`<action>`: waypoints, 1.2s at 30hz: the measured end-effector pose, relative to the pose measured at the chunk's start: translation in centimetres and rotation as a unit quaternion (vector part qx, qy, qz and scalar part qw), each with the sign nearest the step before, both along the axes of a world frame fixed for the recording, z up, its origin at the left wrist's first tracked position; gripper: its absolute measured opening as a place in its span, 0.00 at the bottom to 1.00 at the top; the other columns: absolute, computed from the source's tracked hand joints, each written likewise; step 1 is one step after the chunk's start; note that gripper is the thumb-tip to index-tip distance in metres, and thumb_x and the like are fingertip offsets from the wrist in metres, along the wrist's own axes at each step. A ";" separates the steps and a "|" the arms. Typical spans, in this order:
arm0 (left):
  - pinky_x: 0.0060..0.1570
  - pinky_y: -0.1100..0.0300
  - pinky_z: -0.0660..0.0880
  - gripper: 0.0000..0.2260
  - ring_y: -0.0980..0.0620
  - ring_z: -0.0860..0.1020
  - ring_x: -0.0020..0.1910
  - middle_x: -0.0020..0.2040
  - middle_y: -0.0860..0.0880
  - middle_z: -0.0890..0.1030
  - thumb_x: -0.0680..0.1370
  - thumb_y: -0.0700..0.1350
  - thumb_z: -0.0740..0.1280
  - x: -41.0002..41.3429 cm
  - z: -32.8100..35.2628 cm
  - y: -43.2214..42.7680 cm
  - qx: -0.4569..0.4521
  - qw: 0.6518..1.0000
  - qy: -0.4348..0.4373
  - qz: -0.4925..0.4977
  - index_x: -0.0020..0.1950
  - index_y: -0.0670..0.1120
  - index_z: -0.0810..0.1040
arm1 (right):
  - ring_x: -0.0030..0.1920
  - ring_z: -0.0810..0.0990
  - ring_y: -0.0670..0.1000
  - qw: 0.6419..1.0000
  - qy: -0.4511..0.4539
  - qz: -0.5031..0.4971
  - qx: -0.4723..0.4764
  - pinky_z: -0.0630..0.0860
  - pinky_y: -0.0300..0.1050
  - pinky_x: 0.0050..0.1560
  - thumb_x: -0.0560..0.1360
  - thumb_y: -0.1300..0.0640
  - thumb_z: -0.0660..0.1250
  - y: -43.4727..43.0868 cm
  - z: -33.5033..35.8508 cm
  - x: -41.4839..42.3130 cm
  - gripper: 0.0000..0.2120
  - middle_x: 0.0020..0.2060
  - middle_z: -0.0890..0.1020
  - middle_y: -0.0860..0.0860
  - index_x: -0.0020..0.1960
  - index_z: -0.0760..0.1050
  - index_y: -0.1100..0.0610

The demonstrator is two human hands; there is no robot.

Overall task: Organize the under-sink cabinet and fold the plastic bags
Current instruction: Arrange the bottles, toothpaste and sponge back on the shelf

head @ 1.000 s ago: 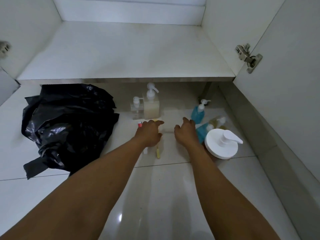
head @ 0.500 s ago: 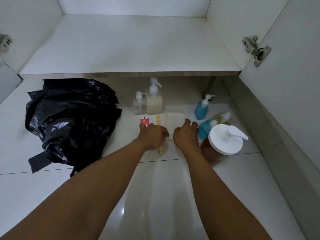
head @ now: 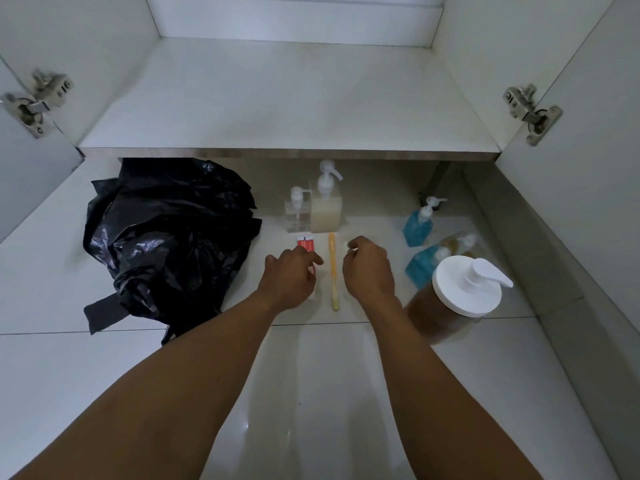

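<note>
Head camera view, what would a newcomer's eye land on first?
A crumpled black plastic bag sprawls on the floor at left. In the middle, the left hand and right hand reach down either side of a yellow toothbrush. At right stands a big brown bottle with a white pump top.

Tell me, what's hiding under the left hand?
A red-and-white tube, gripped by the left hand. Only the tube's two ends show; its middle is covered.
</note>
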State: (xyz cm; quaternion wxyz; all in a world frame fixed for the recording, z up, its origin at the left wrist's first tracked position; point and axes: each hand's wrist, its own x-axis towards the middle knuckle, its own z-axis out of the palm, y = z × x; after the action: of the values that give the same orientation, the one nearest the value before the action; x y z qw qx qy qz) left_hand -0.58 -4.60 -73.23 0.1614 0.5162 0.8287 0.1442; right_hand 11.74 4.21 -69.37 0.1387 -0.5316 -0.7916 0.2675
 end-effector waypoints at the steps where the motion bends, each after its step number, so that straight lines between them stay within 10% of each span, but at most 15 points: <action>1: 0.61 0.47 0.66 0.21 0.47 0.72 0.64 0.68 0.51 0.74 0.79 0.40 0.63 -0.4 -0.4 -0.3 -0.044 0.999 0.010 -0.024 0.70 0.56 0.74 | 0.54 0.80 0.56 0.999 -0.025 0.022 -0.009 0.77 0.48 0.55 0.81 0.59 0.60 -0.6 -0.1 -0.3 0.12 0.57 0.79 0.56 0.63 0.76 0.56; 8: 0.62 0.46 0.66 0.29 0.44 0.71 0.67 0.74 0.49 0.67 0.79 0.38 0.62 -1.9 -1.8 -2.4 -0.125 0.968 0.178 -0.125 0.79 0.56 0.62 | 0.53 0.81 0.57 0.962 -0.200 0.184 -0.016 0.74 0.46 0.47 0.82 0.55 0.60 -5.0 -2.7 -1.5 0.11 0.54 0.80 0.56 0.61 0.76 0.58; 15: 0.59 0.48 0.64 0.17 0.46 0.68 0.64 0.63 0.51 0.72 0.80 0.56 0.65 -3.8 -2.1 -3.1 -0.120 0.957 0.245 -0.100 0.68 0.55 0.75 | 0.52 0.80 0.57 0.944 -0.232 0.228 0.046 0.70 0.46 0.44 0.77 0.67 0.62 -5.5 -3.3 -0.2 0.11 0.56 0.76 0.56 0.59 0.73 0.60; 27: 0.43 0.52 0.76 0.18 0.44 0.79 0.45 0.48 0.45 0.78 0.79 0.58 0.68 -4.2 -1.6 -3.2 -0.020 0.985 -0.045 0.164 0.54 0.44 0.71 | 0.51 0.78 0.60 0.947 -0.171 0.273 -0.007 0.73 0.49 0.46 0.77 0.64 0.61 -6.4 -5.0 0.2 0.13 0.57 0.73 0.56 0.61 0.73 0.59; 36: 0.47 0.50 0.78 0.18 0.43 0.79 0.46 0.48 0.45 0.79 0.79 0.58 0.68 -3.8 -1.2 -2.2 -0.012 0.983 -0.066 0.172 0.55 0.45 0.72 | 0.53 0.79 0.60 0.926 -0.231 0.297 0.036 0.75 0.51 0.49 0.75 0.66 0.66 -5.3 -5.0 0.6 0.12 0.57 0.73 0.57 0.59 0.75 0.60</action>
State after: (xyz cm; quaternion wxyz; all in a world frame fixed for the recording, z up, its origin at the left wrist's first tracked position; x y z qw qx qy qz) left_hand -4.39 -6.78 -74.39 0.1946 0.3538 0.8941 0.1938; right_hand 12.35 -1.14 -74.34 -0.1152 -0.3139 -0.9323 0.1375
